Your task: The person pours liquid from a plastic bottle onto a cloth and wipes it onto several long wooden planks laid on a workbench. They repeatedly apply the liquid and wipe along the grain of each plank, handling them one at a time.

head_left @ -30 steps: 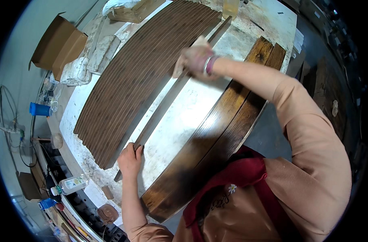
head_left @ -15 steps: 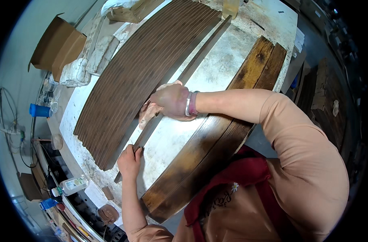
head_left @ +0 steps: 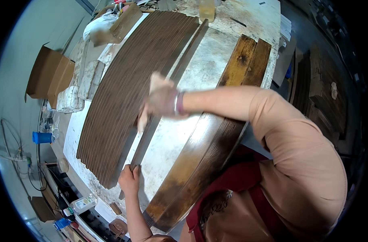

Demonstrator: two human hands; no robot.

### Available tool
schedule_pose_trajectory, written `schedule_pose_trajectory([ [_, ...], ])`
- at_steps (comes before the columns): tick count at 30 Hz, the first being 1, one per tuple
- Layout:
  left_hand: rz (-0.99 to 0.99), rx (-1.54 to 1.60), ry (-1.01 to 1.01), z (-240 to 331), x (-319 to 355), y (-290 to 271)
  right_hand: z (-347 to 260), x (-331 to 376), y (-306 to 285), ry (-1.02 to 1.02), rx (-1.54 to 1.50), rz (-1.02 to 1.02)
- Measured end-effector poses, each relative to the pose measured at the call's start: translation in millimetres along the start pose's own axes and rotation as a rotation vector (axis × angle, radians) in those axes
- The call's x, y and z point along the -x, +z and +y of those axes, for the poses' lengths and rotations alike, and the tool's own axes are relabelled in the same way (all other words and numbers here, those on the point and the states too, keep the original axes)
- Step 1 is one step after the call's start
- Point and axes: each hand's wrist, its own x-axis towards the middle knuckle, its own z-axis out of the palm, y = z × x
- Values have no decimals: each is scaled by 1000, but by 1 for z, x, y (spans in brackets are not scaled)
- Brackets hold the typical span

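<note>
A long, narrow dark-brown wooden strip (head_left: 188, 54) lies lengthwise on the worn white tabletop. My left hand (head_left: 129, 180) is closed on its near end, thumb and fingers gripping the edges. Farther up the strip, my right hand (head_left: 163, 101) presses a crumpled pale pinkish cloth (head_left: 143, 120) over it; motion blurs the fingers. Left of the strip is a broad row of similar dark strips (head_left: 123, 88), packed side by side. Two wider, glossy brown boards (head_left: 184, 161) lie to the right, between the strip and my body, with my right forearm passing above them.
A container of yellowish liquid (head_left: 207, 11) stands at the far edge, near a thin dark piece (head_left: 238, 21). Along the left are an open cardboard box (head_left: 51, 76), wrapped white blocks (head_left: 70, 100), a blue cup (head_left: 43, 137) and a clear bottle (head_left: 84, 203). More boards (head_left: 329, 97) stand at right.
My right hand and the cloth have slid a little farther up the strip, away from my left hand. The left hand keeps its grip. The whole view has shifted slightly.
</note>
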Motion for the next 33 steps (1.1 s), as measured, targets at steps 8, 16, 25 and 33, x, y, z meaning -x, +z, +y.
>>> schedule_pose_trajectory([
  [8,100,74,220,90,-69,-16,59,5,-23,-101,-243,228],
  [16,-103,-15,47,161,-156,15,166,15,-70,-70,-363,348],
  [25,-30,-24,123,154,-157,19,168,5,-56,-98,87,426],
  [33,-43,-21,126,161,-168,19,174,-17,-34,-161,-136,351],
])
